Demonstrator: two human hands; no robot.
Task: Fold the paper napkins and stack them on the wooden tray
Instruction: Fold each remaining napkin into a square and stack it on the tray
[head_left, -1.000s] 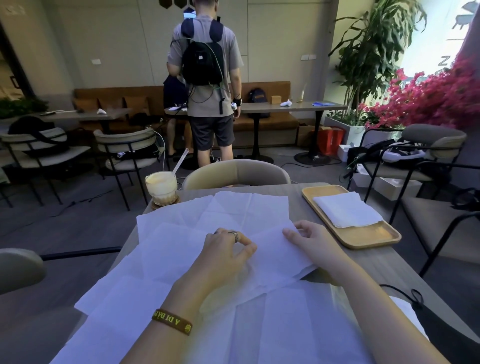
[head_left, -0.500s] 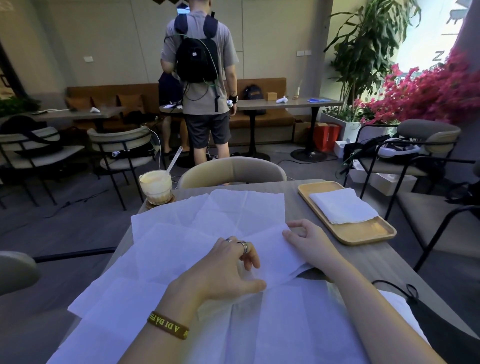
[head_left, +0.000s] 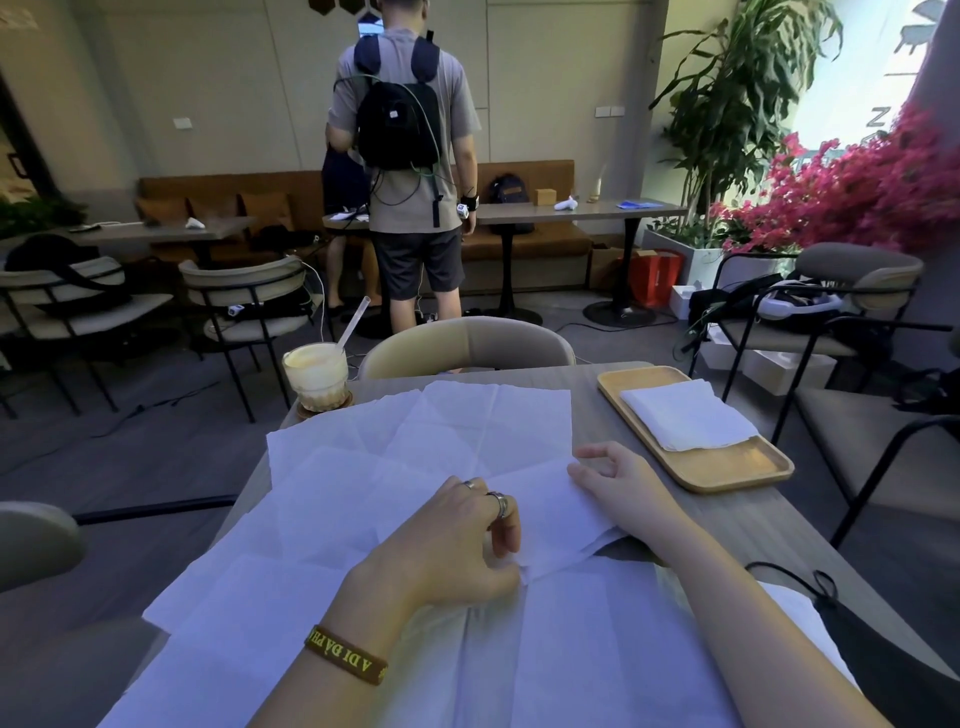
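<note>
Several unfolded white paper napkins (head_left: 467, 426) lie overlapping across the grey table (head_left: 753, 525). My left hand (head_left: 452, 545), with rings and a brown wristband, pinches the near corner of the top napkin (head_left: 545, 509) between thumb and curled fingers. My right hand (head_left: 618, 483) holds the same napkin at its right edge, thumb and forefinger curled around the far right corner. At the table's far right sits the wooden tray (head_left: 743, 470), holding one folded napkin (head_left: 685, 415) in its far half.
A glass of pale drink with a straw (head_left: 315, 374) stands on a coaster at the table's far left corner. A beige chair (head_left: 467, 343) faces me across the table. A person with a black backpack (head_left: 410, 156) stands beyond, back turned. More chairs flank both sides.
My left hand has slid toward me along the napkin and now pinches its near corner. My right hand has stayed at the right edge.
</note>
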